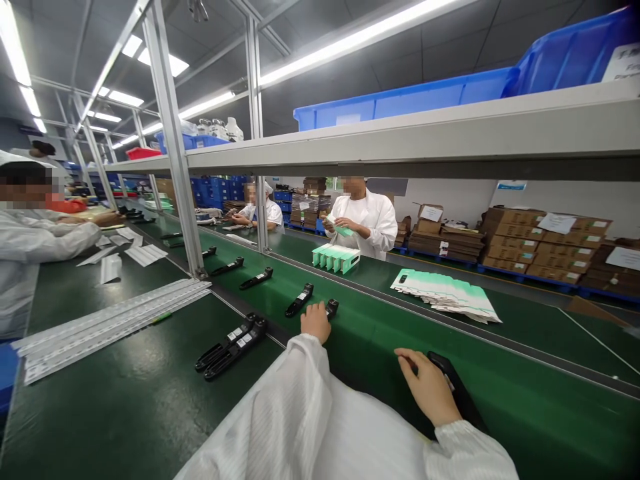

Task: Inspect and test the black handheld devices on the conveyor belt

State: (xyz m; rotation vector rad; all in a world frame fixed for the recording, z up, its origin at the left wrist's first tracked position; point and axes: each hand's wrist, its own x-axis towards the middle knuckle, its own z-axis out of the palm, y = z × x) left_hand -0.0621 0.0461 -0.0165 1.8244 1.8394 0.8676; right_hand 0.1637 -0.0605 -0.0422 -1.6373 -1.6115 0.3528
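Observation:
My left hand [316, 323] reaches over the green conveyor belt, its fingers curled down over a black plastic handle-like part [331, 307] whose end sticks out beside them. Nearer to me, my right hand [430, 387] hovers with thumb and fingers apart. Right beside it lies a larger-looking black part [457, 383], partly hidden behind the hand; I cannot tell whether they touch. Along the belt, further left, lie more such parts with white labels, including one [299, 300] next to my left hand and another [256, 278] beyond.
Two black parts [233, 347] lie side by side on the left table near long white label strips [115, 323]. Across the belt are green-white cartons [336, 258] and a stack of flat ones [445, 293]. A metal post [175, 147] carries a shelf [400, 143] overhead. Co-workers stand opposite and left.

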